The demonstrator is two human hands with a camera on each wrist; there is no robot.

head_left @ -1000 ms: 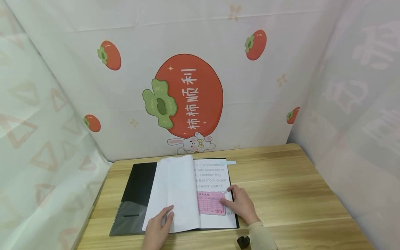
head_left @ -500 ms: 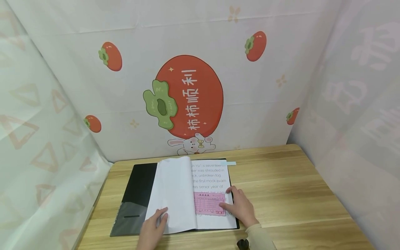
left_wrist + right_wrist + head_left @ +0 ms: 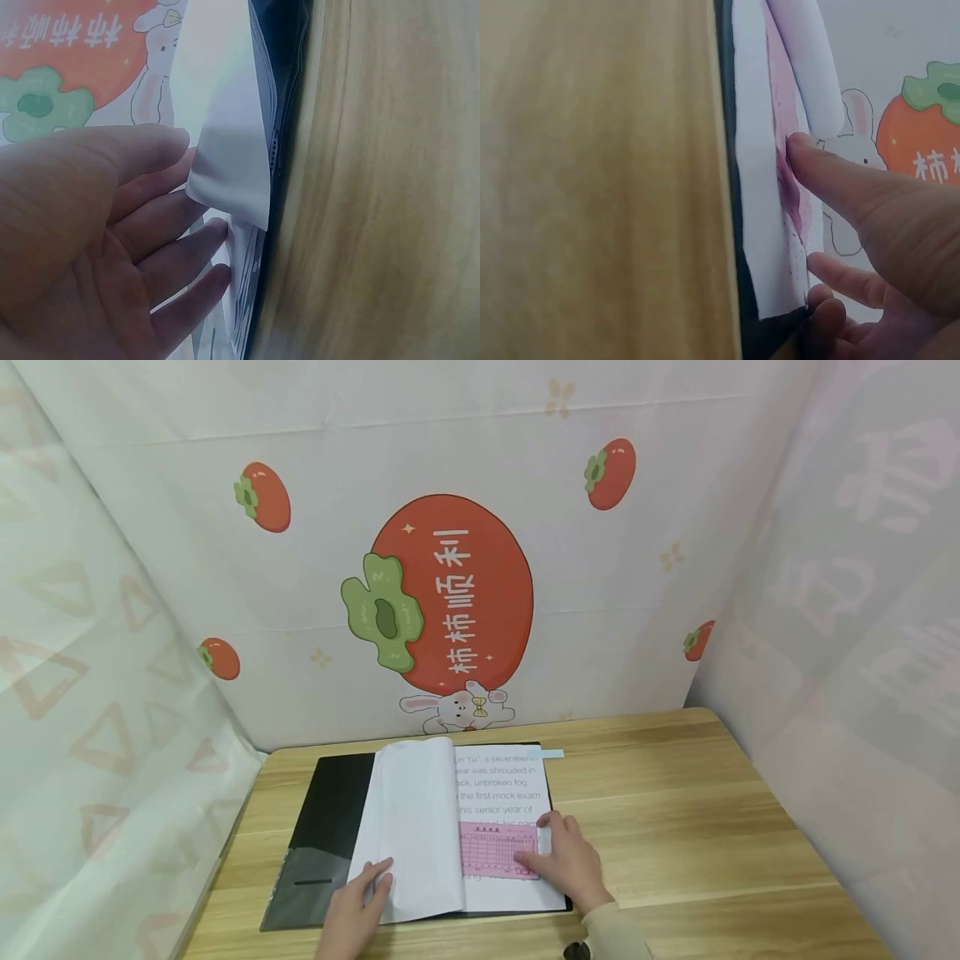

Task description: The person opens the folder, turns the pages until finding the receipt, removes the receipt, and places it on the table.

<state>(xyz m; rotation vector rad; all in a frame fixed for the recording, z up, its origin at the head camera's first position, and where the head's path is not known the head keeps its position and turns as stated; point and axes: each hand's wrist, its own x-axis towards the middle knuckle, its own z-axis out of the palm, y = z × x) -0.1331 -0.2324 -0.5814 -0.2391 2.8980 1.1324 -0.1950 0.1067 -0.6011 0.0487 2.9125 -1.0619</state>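
Observation:
A dark folder (image 3: 341, 793) lies spread on the table, with white sheets inside. My left hand (image 3: 352, 906) holds the free edge of a page (image 3: 420, 827), thumb over it and fingers partly behind it; the page bows over to the left. On the printed sheet (image 3: 498, 785) at the right lies a pink slip (image 3: 487, 852) with a printed grid, its left end partly covered by the bowed page. My right hand (image 3: 570, 864) has its thumb on the slip's right end and its other fingers by the sheet's edge. The pink slip (image 3: 789, 199) buckles near the thumb in the right wrist view.
A light blue tab (image 3: 551, 753) sticks out past the folder's upper right corner. Wooden tabletop (image 3: 675, 827) extends to the right. A printed white curtain (image 3: 600, 610) rises behind the table. A small black object (image 3: 577, 952) sits by the right sleeve.
My left hand has moved left with the page, uncovering more of the printed sheet and the pink slip. My right thumb has slid slightly left on the slip.

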